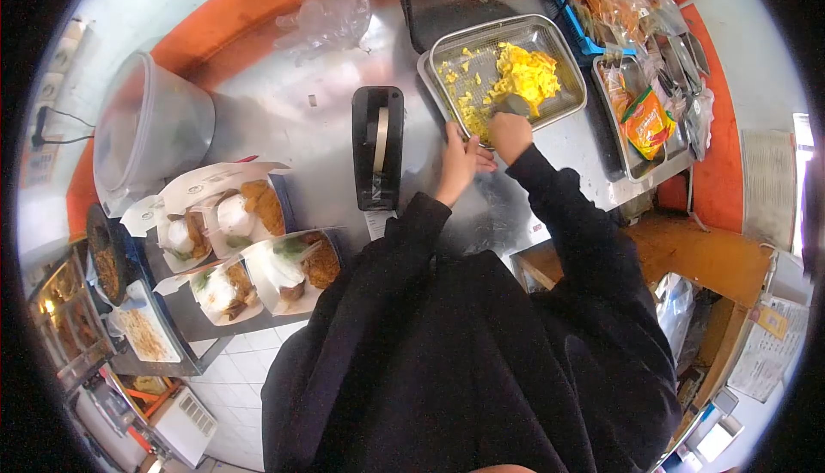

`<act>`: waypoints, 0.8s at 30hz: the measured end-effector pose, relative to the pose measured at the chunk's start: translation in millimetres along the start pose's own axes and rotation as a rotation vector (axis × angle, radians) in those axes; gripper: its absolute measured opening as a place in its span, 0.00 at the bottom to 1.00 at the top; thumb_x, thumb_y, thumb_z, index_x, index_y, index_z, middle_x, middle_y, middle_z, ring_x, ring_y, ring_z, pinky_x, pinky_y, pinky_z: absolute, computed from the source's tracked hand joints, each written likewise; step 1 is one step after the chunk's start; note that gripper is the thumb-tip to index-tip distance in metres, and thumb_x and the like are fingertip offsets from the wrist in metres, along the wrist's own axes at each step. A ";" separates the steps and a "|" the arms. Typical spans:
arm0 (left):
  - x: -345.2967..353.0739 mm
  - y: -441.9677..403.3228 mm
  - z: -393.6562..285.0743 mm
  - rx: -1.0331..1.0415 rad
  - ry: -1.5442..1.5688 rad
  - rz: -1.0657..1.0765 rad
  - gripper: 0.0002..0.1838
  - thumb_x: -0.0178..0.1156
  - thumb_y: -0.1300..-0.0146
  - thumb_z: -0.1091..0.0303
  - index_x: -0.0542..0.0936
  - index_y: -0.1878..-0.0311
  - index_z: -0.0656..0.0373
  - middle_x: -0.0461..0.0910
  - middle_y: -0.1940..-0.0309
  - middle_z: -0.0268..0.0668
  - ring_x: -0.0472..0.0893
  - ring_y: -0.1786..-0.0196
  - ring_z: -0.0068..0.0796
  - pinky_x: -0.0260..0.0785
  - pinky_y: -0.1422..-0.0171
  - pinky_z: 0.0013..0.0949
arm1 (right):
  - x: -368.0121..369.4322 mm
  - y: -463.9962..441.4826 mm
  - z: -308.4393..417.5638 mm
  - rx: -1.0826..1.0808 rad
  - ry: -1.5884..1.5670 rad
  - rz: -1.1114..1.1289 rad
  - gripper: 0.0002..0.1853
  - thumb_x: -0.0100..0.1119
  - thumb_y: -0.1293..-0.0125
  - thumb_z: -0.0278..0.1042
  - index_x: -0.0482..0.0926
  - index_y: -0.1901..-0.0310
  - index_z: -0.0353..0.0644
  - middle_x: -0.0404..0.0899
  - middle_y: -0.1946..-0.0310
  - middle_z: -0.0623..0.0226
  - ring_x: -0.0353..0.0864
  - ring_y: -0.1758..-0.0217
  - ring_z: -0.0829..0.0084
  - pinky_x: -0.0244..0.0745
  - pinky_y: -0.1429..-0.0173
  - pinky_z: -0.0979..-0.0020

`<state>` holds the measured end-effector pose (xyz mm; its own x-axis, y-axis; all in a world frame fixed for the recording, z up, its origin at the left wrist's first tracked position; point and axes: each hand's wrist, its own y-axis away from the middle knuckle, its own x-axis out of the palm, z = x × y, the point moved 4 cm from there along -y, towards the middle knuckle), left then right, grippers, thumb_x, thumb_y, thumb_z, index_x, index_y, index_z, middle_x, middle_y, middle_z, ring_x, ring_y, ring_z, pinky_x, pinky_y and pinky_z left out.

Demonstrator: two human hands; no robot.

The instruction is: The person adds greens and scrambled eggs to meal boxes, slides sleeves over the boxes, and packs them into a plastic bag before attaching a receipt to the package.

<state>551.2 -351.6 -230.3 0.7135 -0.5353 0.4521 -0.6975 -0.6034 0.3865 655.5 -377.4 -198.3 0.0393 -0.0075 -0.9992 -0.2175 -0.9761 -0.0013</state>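
Note:
A rectangular metal mesh tray (560, 36) lies on the steel counter, with a heap of yellow scrambled egg (528, 73) toward its right side and loose crumbs on the left. At its near edge, my left hand (461, 168) grips the rim, thumb uppermost. My right hand (510, 136) is closed in a fist over the tray's near side. It holds a grey utensil, seemingly a spoon (513, 104), whose end meets the lower part of the egg. The fist hides most of its handle.
A black tape dispenser (378, 151) stands left of the tray. Open boxes of rice and fried chicken (258, 202) sit farther left, near a clear plastic tub (155, 125). On the right are a blue basket (593, 43) and a tray of packets (649, 121). A plastic bag (331, 22) lies behind.

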 end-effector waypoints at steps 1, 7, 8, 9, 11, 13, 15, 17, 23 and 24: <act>0.5 0.2 -3.3 0.030 0.007 0.003 0.11 0.40 0.35 0.74 0.49 0.56 0.55 0.73 0.76 0.49 0.79 0.78 0.40 0.76 0.77 0.37 | -11.9 -5.5 9.5 -0.048 -0.028 0.045 0.08 0.53 0.53 0.33 0.77 0.84 0.43 0.75 0.83 0.59 0.78 0.78 0.60 0.72 0.75 0.62; -4.9 -0.2 -1.5 0.001 0.048 0.124 0.13 0.42 0.35 0.74 0.49 0.55 0.51 0.74 0.70 0.52 0.80 0.70 0.47 0.77 0.69 0.41 | -30.7 -21.7 13.9 -0.205 -0.225 0.097 0.08 0.52 0.51 0.33 0.77 0.79 0.38 0.73 0.83 0.51 0.75 0.75 0.50 0.71 0.70 0.60; -3.9 -1.5 -2.8 -0.007 0.054 0.136 0.12 0.41 0.35 0.73 0.49 0.56 0.51 0.74 0.70 0.52 0.80 0.70 0.47 0.77 0.68 0.41 | -31.3 -20.4 -3.5 -0.229 -0.322 0.128 0.09 0.52 0.50 0.33 0.77 0.78 0.37 0.74 0.82 0.52 0.76 0.76 0.52 0.71 0.72 0.60; -4.9 -0.8 -3.8 -0.019 0.055 0.148 0.12 0.41 0.35 0.72 0.49 0.56 0.51 0.74 0.70 0.52 0.80 0.70 0.47 0.77 0.68 0.41 | -32.0 -17.7 -16.1 -0.248 -0.423 0.158 0.09 0.52 0.48 0.33 0.77 0.76 0.37 0.75 0.81 0.52 0.76 0.77 0.55 0.70 0.73 0.60; -6.0 -2.0 -5.0 -0.026 0.045 0.162 0.11 0.41 0.34 0.71 0.49 0.57 0.51 0.74 0.71 0.52 0.80 0.70 0.47 0.77 0.69 0.41 | -33.0 -10.1 -33.1 -0.191 -0.612 0.234 0.09 0.52 0.46 0.33 0.75 0.76 0.36 0.74 0.82 0.55 0.75 0.79 0.59 0.69 0.75 0.62; -6.8 -2.1 -6.3 -0.019 0.026 0.160 0.10 0.41 0.34 0.70 0.49 0.58 0.51 0.74 0.71 0.52 0.80 0.70 0.47 0.77 0.69 0.40 | -24.9 0.8 -45.3 -0.039 -0.790 0.326 0.10 0.51 0.43 0.33 0.74 0.77 0.36 0.72 0.85 0.57 0.72 0.82 0.62 0.68 0.75 0.64; -6.8 -0.3 -7.8 -0.001 0.021 0.162 0.10 0.41 0.34 0.70 0.49 0.58 0.51 0.74 0.71 0.52 0.80 0.70 0.46 0.77 0.69 0.40 | -3.5 8.1 -61.9 0.202 -1.103 0.449 0.11 0.51 0.42 0.33 0.73 0.77 0.37 0.69 0.87 0.60 0.68 0.85 0.65 0.66 0.77 0.68; -7.9 1.5 -9.5 0.013 0.011 0.150 0.10 0.40 0.33 0.70 0.49 0.57 0.52 0.74 0.72 0.52 0.80 0.71 0.45 0.77 0.70 0.38 | 3.7 11.7 -76.6 0.336 -1.256 0.461 0.09 0.50 0.42 0.33 0.74 0.76 0.38 0.70 0.87 0.61 0.71 0.86 0.66 0.65 0.79 0.69; -6.7 4.1 -6.9 0.035 0.071 0.097 0.09 0.41 0.34 0.72 0.52 0.56 0.53 0.75 0.75 0.48 0.80 0.77 0.40 0.75 0.76 0.36 | -38.5 2.0 -49.3 0.280 0.137 -0.156 0.08 0.48 0.43 0.31 0.77 0.75 0.41 0.77 0.80 0.60 0.80 0.77 0.64 0.73 0.76 0.65; -6.4 2.9 -5.8 0.029 0.064 0.086 0.09 0.41 0.34 0.72 0.52 0.56 0.53 0.75 0.75 0.48 0.80 0.77 0.40 0.75 0.76 0.36 | -29.2 -3.8 -35.9 0.385 0.152 -0.088 0.09 0.48 0.44 0.31 0.78 0.77 0.41 0.78 0.79 0.62 0.80 0.76 0.64 0.75 0.73 0.64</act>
<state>544.2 -346.5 -227.4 0.6445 -0.5476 0.5336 -0.7534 -0.5741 0.3208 690.2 -381.3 -167.8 0.2111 0.0119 -0.9774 -0.5540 -0.8224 -0.1297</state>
